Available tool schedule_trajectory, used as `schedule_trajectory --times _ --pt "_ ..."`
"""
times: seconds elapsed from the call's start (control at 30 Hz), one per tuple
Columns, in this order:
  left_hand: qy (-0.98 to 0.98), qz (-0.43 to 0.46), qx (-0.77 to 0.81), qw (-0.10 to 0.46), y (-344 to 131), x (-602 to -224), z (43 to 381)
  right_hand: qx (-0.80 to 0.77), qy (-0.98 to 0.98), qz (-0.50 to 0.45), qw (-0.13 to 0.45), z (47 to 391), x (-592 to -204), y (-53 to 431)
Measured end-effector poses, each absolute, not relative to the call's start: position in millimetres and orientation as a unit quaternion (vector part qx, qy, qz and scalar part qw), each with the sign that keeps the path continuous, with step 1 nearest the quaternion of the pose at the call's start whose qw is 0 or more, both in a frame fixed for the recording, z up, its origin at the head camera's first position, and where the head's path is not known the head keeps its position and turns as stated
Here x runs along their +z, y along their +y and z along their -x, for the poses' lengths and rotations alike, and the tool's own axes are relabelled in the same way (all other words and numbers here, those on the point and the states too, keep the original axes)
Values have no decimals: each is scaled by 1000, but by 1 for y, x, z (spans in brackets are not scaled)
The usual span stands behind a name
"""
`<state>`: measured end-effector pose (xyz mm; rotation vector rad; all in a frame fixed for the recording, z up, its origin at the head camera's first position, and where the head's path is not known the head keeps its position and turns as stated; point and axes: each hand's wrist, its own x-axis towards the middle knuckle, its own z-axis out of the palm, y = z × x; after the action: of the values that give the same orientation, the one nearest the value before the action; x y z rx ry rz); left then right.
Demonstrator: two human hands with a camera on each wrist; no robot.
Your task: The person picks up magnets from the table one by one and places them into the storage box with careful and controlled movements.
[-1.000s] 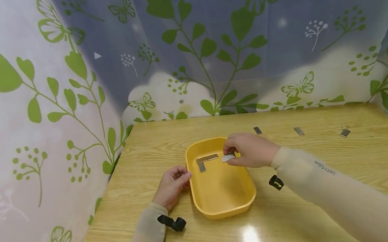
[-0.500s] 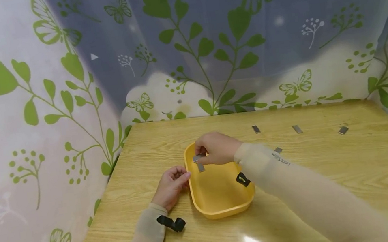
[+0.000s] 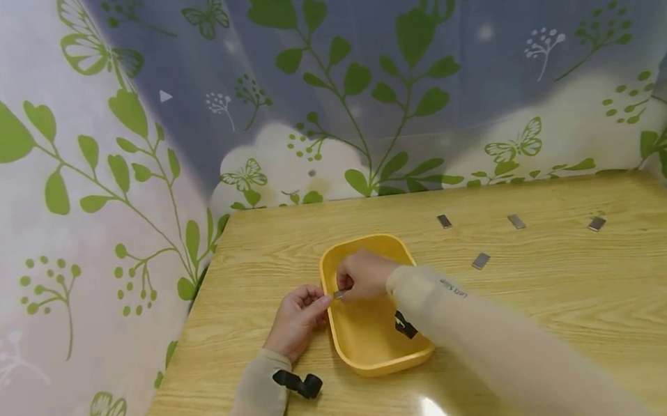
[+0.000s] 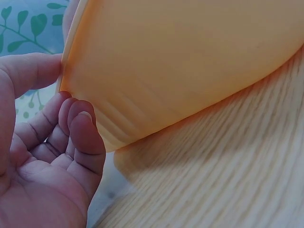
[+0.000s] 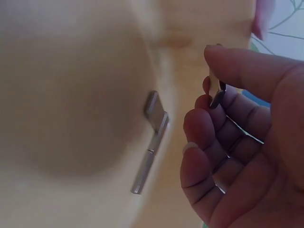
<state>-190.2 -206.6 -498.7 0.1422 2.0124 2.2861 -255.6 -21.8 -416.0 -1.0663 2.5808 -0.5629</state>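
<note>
- Left hand [image 3: 294,322]: thumb on the rim, curled fingertips against the outer wall of a yellow rounded-rectangular tub [image 3: 385,368], so yeah, clamped on; left wrist cam shows those tips
- Right hand [image 3: 369,275]: reaches in from the right, pinching a small grey metallic-looking block [image 3: 338,294] inside the tub's left side
- Only right wrist cam catches three more blocks [image 5: 142,173] in there
- Only head cam gets four flat grey pieces [image 3: 481,261] on the wood-grain table [image 3: 551,320]

Wooden table [image 3: 638,308]: tray [image 3: 386,368], four tiles [image 3: 481,261]
</note>
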Motion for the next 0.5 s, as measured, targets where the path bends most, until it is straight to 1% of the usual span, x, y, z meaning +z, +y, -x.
schedule_trajectory --times 0.23,0.5 --pt "658 -40 750 50 -207 -497 190 -198 898 356 167 255 -433 -22" --pt "655 -45 752 54 -207 -496 190 -183 901 357 163 253 -447 -19"
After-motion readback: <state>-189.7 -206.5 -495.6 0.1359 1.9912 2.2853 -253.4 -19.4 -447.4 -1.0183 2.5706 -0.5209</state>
